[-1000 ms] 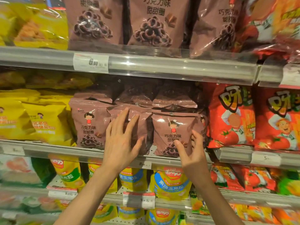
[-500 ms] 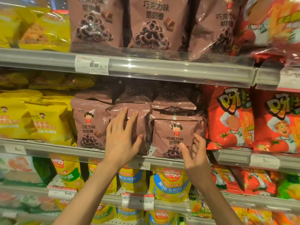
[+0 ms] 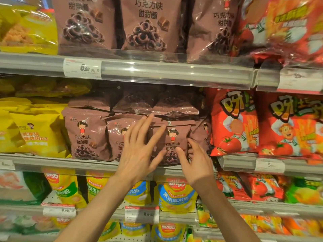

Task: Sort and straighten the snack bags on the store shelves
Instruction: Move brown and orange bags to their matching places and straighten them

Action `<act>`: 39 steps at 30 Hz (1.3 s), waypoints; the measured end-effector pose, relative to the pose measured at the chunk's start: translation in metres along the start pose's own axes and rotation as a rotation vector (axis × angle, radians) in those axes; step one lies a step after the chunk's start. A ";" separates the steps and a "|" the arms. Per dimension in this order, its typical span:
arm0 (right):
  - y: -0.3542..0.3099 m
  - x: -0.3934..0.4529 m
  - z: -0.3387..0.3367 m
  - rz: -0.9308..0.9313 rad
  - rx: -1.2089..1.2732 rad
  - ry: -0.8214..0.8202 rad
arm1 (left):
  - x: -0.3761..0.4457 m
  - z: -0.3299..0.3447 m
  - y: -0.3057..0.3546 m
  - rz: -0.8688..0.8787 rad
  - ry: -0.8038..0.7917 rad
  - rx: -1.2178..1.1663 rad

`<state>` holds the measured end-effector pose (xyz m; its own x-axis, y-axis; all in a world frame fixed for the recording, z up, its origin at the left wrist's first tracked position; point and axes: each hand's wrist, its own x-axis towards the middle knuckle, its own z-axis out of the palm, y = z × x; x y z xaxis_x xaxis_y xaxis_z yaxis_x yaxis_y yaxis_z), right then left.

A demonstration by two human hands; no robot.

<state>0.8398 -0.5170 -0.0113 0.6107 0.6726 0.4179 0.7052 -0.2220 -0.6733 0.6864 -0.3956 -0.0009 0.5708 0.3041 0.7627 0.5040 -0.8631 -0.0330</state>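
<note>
left hand [image 3: 138,154] fingers spread flat on middle brown bag [image 3: 118,137] | right hand [image 3: 197,165] fingers loosely curled at right brown bag [image 3: 176,137] edge, grip unclear | middle shelf [image 3: 70,163]

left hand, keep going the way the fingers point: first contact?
Likely the middle brown chocolate-ring bag: the left hand points up and into the shelf across its front. It may already touch; depth unclear.

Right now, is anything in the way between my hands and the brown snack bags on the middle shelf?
Nothing visible is. The left hand lies with fingers spread over the second brown bag, and the right hand is at the third brown bag, thumb on its front. The clear shelf lip sits below both hands.
</note>
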 end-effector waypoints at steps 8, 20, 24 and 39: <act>0.030 -0.004 0.004 -0.183 -0.042 0.075 | 0.010 0.024 0.004 -0.054 -0.135 0.098; 0.028 -0.010 -0.006 -0.326 0.124 0.143 | 0.009 0.012 0.002 -0.010 -0.132 0.020; 0.023 -0.008 0.000 -0.324 -0.033 -0.004 | 0.002 0.012 -0.002 -0.032 -0.101 -0.009; 0.027 -0.011 -0.009 -0.041 0.335 -0.163 | -0.009 -0.001 0.002 -0.085 -0.017 -0.225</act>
<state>0.8556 -0.5364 -0.0288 0.5001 0.7855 0.3645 0.5548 0.0326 -0.8314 0.6820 -0.4005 -0.0070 0.5441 0.3850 0.7455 0.3947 -0.9015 0.1775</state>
